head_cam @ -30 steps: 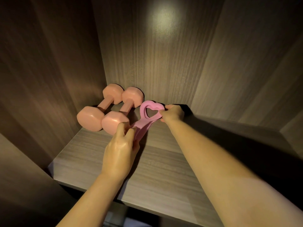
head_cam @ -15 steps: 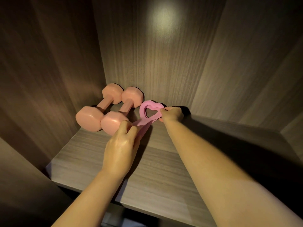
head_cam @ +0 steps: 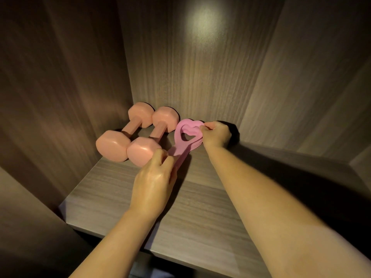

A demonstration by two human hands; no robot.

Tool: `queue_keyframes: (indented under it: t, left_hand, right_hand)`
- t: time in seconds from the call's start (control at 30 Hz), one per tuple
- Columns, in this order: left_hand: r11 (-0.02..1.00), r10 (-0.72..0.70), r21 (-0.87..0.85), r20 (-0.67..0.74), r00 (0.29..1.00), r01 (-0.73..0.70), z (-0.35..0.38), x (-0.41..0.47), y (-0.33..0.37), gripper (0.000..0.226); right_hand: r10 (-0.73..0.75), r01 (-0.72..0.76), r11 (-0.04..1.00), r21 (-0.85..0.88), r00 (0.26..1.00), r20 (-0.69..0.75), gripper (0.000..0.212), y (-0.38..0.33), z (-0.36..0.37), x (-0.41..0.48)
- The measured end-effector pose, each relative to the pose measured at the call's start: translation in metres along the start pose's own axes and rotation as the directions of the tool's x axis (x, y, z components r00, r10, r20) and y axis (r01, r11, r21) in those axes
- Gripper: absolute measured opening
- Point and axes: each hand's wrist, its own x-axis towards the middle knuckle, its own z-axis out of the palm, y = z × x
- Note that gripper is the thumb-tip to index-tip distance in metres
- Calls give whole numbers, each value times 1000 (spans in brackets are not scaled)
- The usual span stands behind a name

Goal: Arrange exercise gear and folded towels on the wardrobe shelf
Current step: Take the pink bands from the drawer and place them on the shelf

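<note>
Band: pink, flat, heart-shaped loop.

Both hands pinch pink band; dumbbells beside.

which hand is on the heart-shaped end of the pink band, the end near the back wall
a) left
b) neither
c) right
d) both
c: the right hand pinches the heart-shaped end of the pink band, while the left hand grips its near end.

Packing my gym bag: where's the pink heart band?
Head view centre: the band is right of the dumbbells, held by left hand and right hand.
</note>
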Motion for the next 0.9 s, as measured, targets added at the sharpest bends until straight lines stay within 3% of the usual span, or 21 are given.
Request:
queue_keyframes:
  t: [0.23,0.6,0.8,0.9]
  left_hand:
    - [996,-41,82,18,999,40,-5,3,1,13]
    - [997,-18,77,52,999,14,-6,4,1,14]
    - [994,-31,105,65,997,24,-4,2,2,8]
    - [986,-45,163,85,995,31,-9,3,4,11]
  right_hand:
    - [32,-27,995,-100,999,45,29,4,6,4]
    - [109,-108,994,-12,981,159,27,4,3,-15]
    - [45,-13,993,-118,960,275,25,3,-9,-17]
    - [-31,128,953,-274,943,332,16,0,-21,-22]
